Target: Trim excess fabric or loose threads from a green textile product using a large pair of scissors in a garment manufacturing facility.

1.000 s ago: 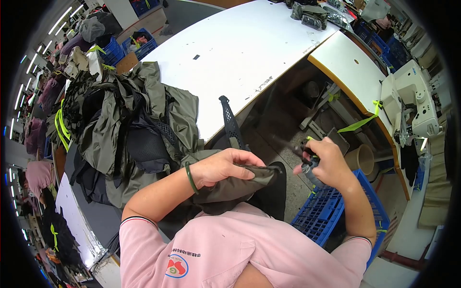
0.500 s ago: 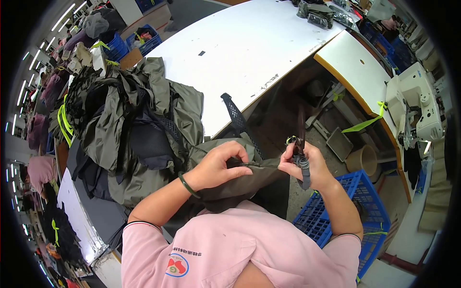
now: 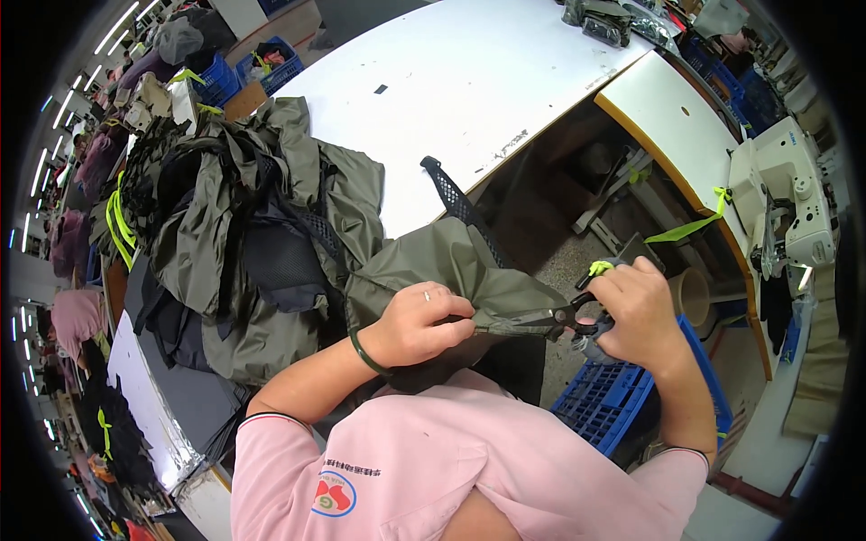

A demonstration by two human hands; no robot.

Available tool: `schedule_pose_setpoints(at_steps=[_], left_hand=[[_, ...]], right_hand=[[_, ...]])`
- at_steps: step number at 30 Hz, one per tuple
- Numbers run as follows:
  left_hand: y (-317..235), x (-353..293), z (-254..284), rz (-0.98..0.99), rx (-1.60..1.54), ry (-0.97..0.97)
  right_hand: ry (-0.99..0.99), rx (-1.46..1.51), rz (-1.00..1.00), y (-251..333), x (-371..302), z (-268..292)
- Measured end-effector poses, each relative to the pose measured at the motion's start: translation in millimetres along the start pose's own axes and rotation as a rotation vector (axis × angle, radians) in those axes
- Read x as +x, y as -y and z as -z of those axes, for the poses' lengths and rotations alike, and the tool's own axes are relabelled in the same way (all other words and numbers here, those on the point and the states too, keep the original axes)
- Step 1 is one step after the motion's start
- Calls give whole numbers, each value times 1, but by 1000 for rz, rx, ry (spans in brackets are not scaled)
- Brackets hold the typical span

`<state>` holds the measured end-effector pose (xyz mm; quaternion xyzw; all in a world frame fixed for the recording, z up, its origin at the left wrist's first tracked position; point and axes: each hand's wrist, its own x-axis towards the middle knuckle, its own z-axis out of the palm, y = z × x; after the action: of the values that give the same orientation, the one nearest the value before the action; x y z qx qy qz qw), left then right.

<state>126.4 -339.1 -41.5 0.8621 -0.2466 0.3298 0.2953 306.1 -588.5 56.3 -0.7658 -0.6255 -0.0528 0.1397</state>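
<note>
Olive fabric (image 3: 433, 257) overhangs near edge of counter (image 3: 442, 99). Left hand (image 3: 422, 325), beyond that edge: grip pinching fabric. Right hand (image 3: 636, 311), farther off counter: grip wrapped round scissors (image 3: 561, 316), blades at fabric.

The 2 hands (image 3: 419, 323) hold olive fabric (image 3: 433, 259) and scissors (image 3: 561, 317).

Place: we see a sewing workshop | white sewing machine (image 3: 801, 185) at right | scissors (image 3: 561, 316) on olive cloth (image 3: 428, 257) | heaped fabric (image 3: 203, 239) on a white table (image 3: 442, 81) | left rim, tiny: seemingly tube lights (image 3: 115, 32)
</note>
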Motion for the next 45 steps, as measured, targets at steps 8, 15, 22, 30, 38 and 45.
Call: schedule_pose_setpoints(at_steps=[8,15,22,30,38,45], left_hand=[[-3,5,-1,-39,-11,-21],[-6,10,-2,-38,-14,-5],[-8,9,-3,-15,5,-5],[-9,8,-5,-34,-4,-23],[-8,17,-2,1090,-987,217],[11,17,-5,1275,-1381,190]], right_hand=[[96,-122,39,1,-4,15],[128,-90,13,6,-5,8],[140,-100,-5,8,-7,8],[179,-59,-24,2,-16,2],[5,-9,-183,3,-13,2],[-24,-208,-51,7,-8,1]])
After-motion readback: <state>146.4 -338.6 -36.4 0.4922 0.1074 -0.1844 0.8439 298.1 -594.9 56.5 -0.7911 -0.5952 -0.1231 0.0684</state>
